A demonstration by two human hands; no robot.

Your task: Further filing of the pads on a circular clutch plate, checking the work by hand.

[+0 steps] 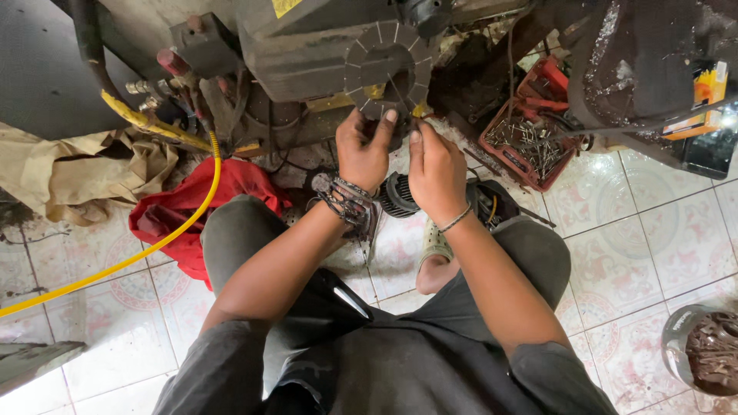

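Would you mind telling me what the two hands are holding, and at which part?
Both the left hand and the right hand grip the lower edge of a grey toothed ring; the exact finger contact is hidden.

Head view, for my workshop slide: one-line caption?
Both hands, left hand and right hand, at a segmented metal ring above a tiled floor.

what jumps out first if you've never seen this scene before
Both hands, the left hand and the right hand, meet at top centre on a grey segmented ring fixed to a dark, grimy machine. A bright yellow hose sweeps across the tiled floor on the left, past a red cloth. A red tray of nails sits upper right.
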